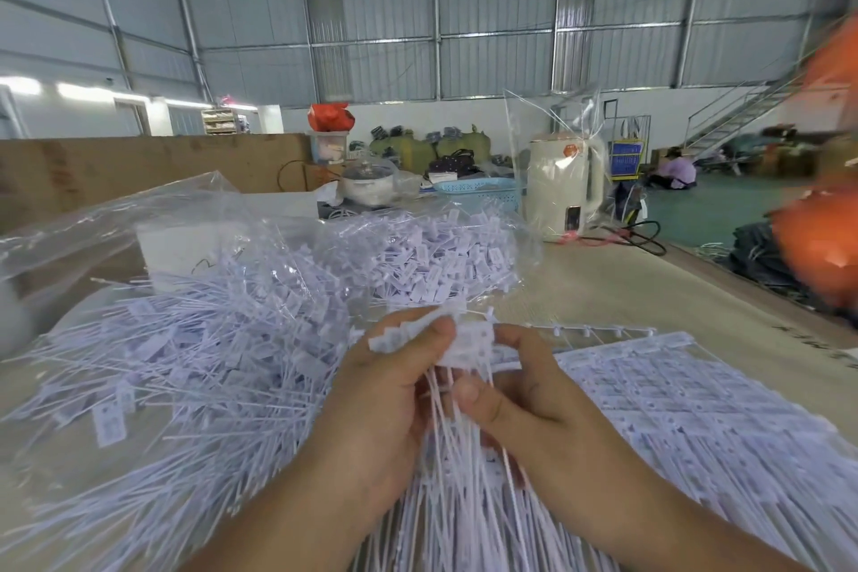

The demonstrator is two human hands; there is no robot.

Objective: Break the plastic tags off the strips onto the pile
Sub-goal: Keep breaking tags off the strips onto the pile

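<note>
left hand (390, 390): forearm enters from bottom edge, angled up and right; palm turned inward, fingers curled, thumb tip pressed on top of the white tag strip (464, 341); closed on the strip's left part.
right hand (524, 390): forearm enters from bottom right corner, angled up and left; thumb lies flat across the thin tails, index finger tip on the strip's right end; closed on the same strip.
hands relative to strip: both touching it, one each side, thumbs near each other; strip blurred, single tags hard to count.
strip tails (464, 469): thin white stems hang down from the strip between the two palms, fanning toward the bottom edge.
pile of loose tags (185, 367): left of the strip, wide heap of white tags with long stems lying on clear plastic sheeting (116, 218); left hand's back sits just beside its right edge.
second heap (441, 255): behind the strip, smaller tags in clear plastic.
stacked unbroken strips (687, 395): right of the held strip, flat layered rows, partly under the right forearm.
table (627, 288): beige surface under all of it.
cream kettle (564, 186): far behind the strip, upright, under a clear bag.
blue basket (478, 193): just left of the kettle.
orange blur (822, 246): right edge, cannot tell what it is.
seated person (675, 172): on green floor, well beyond the kettle.
</note>
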